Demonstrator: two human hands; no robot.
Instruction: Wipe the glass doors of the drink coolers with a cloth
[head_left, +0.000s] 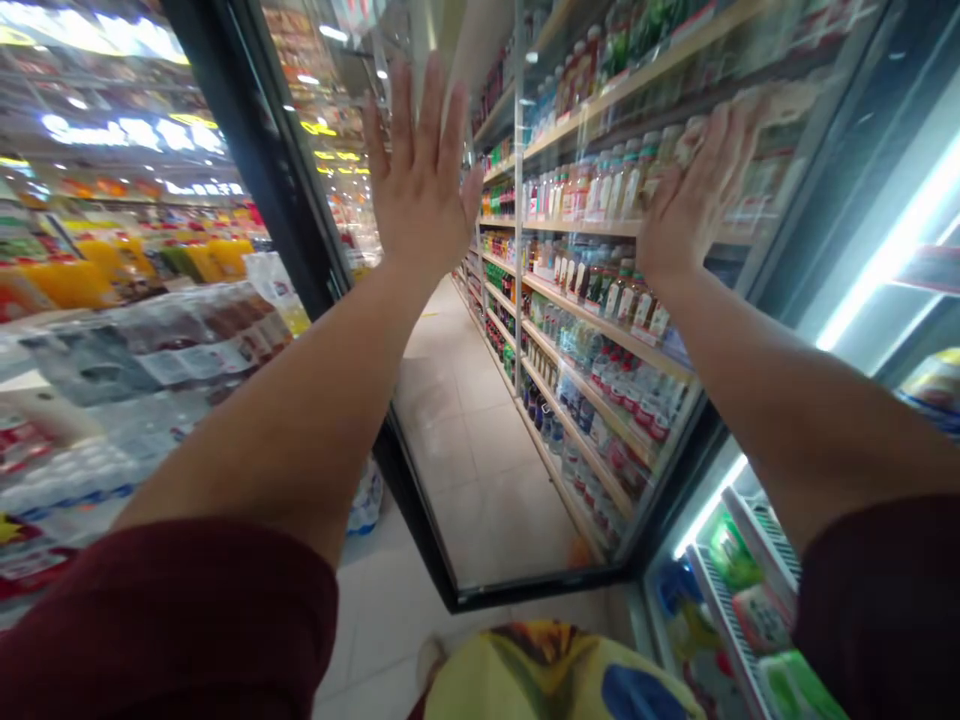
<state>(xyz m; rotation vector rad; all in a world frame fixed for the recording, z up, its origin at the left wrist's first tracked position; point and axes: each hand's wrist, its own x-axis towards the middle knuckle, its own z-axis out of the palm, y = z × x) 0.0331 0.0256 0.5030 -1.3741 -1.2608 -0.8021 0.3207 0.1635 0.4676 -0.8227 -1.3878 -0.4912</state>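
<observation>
A glass door with a black frame (pixel 540 588) stands swung out in front of me, shelves of bottles showing in its pane. My left hand (pixel 420 195) lies flat against the glass, fingers stretched up and spread, holding nothing. Farther right on the same pane, my right hand (pixel 682 220) presses a pale crumpled cloth (pixel 787 103) to the glass. Part of the cloth sticks out past the fingertips, and the rest is hidden under the hand. Both arms are raised and reach forward.
A lit cooler with packaged goods (pixel 761 615) on wire shelves opens at my right. To the left, blurred stacks of wrapped bottles (pixel 195 340) stand near the door's edge. A yellow patterned garment (pixel 525 675) shows below, above the tiled floor (pixel 390 620).
</observation>
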